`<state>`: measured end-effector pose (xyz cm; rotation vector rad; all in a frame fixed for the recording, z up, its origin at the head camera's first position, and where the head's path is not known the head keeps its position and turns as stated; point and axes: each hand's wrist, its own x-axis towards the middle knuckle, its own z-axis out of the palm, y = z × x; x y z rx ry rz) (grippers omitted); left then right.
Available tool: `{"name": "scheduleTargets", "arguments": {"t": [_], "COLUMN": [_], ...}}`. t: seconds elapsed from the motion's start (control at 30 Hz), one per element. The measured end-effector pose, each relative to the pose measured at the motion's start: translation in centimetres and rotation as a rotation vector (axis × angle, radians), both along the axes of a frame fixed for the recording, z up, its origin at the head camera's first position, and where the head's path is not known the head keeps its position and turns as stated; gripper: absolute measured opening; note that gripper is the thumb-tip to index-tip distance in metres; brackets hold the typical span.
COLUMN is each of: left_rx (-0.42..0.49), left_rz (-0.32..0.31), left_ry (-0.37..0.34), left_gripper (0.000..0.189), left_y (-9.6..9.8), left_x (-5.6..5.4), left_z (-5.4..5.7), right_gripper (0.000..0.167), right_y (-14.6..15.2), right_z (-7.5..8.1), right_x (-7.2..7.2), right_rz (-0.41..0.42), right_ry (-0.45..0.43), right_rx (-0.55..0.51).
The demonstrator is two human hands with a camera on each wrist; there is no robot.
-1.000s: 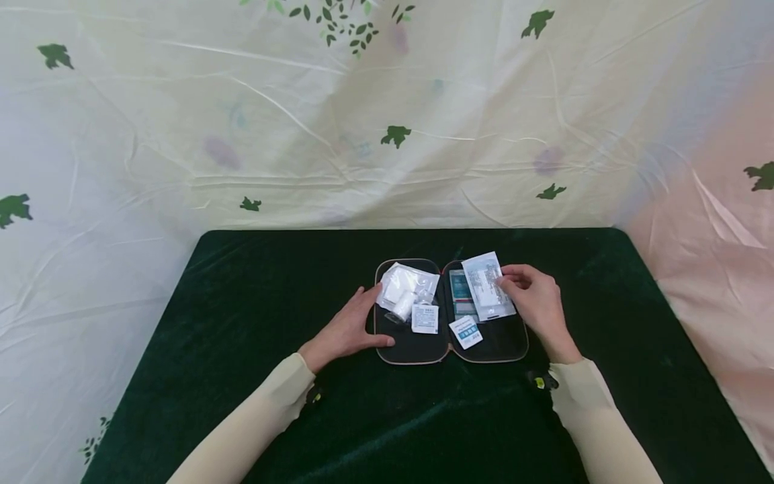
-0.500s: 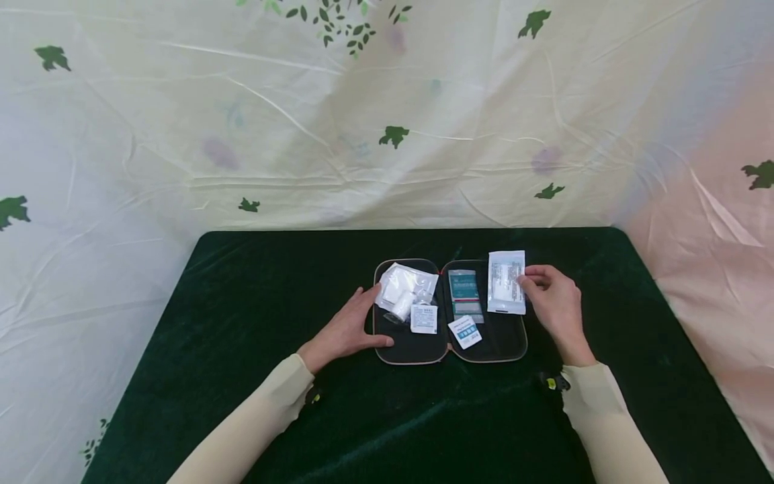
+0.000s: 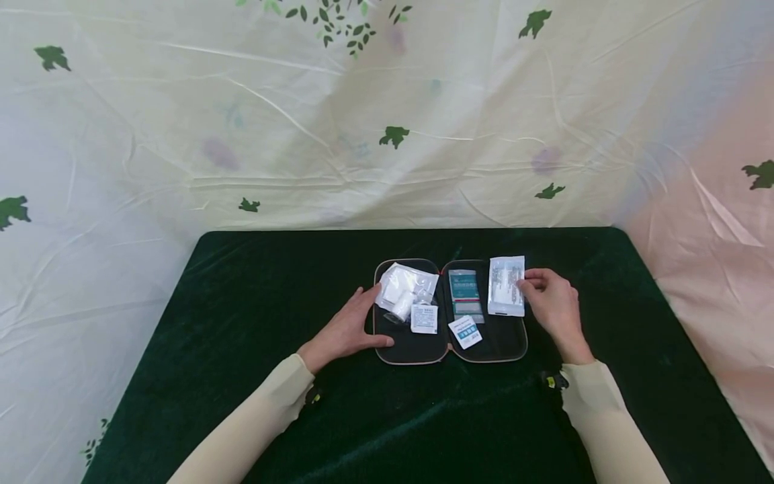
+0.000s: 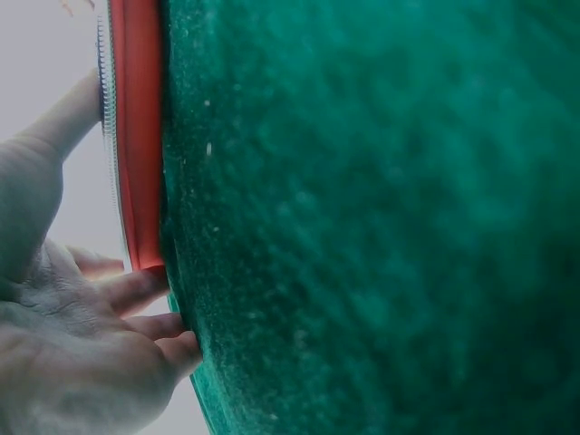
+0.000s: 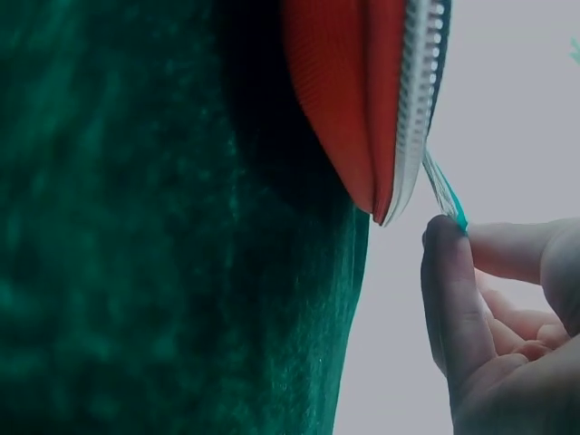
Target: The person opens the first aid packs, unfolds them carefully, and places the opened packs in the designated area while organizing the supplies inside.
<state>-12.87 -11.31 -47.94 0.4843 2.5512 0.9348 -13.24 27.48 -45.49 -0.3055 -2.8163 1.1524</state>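
Observation:
A small zip case (image 3: 417, 351) lies unfolded on the table, dark inside; both wrist views show its red outside (image 4: 140, 136). My left hand (image 3: 345, 329) rests at the left rim with thumb and fingers spread. My right hand (image 3: 554, 309) pinches the right edge of a flat white printed packet (image 3: 506, 286) over the case's far right corner; the right wrist view catches the packet edge-on (image 5: 446, 192). The left half holds clear-wrapped white packets (image 3: 399, 279), a white roll (image 3: 402, 308) and a square sachet (image 3: 424, 319). Opposite lie a teal packet (image 3: 464, 289) and a white-and-blue sachet (image 3: 465, 332).
Dark green velvety cloth covers the table (image 3: 387, 423). Behind it and along both sides hangs a pale curtain (image 3: 314, 154) with green leaf and bird prints. A silvery zip (image 5: 415, 100) runs along the case's rim.
My right hand has carried the white packet to the right and straightened it, uncovering the teal packet; latest, it has dipped slightly. My left hand has stayed at the rim.

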Motion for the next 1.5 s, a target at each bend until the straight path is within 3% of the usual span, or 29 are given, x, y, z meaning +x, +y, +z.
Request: {"name": "scheduleTargets", "arguments": {"t": [0.3, 0.67, 1.07, 1.5], "left_rx": [-0.005, 0.001, 0.009, 0.006], "left_rz": [0.000, -0.002, 0.002, 0.013], "left_ry": [0.005, 0.009, 0.012, 0.008], "left_gripper": [0.111, 0.111, 0.111, 0.110], "left_y": [0.0, -0.1, 0.0, 0.1], "left_x": [0.0, 0.0, 0.0, 0.0], "left_z": [-0.1, -0.2, -0.2, -0.4], "right_gripper": [0.041, 0.047, 0.046, 0.042], "right_y": [0.1, -0.2, -0.5, -1.2], "right_z": [0.2, -0.3, -0.4, -0.4], "right_x": [-0.3, -0.3, -0.7, -0.9], "right_rz": [0.017, 0.061, 0.117, 0.139], "right_ry": [-0.143, -0.227, -0.268, -0.231], "right_rx": [-0.100, -0.127, -0.124, -0.083]}}
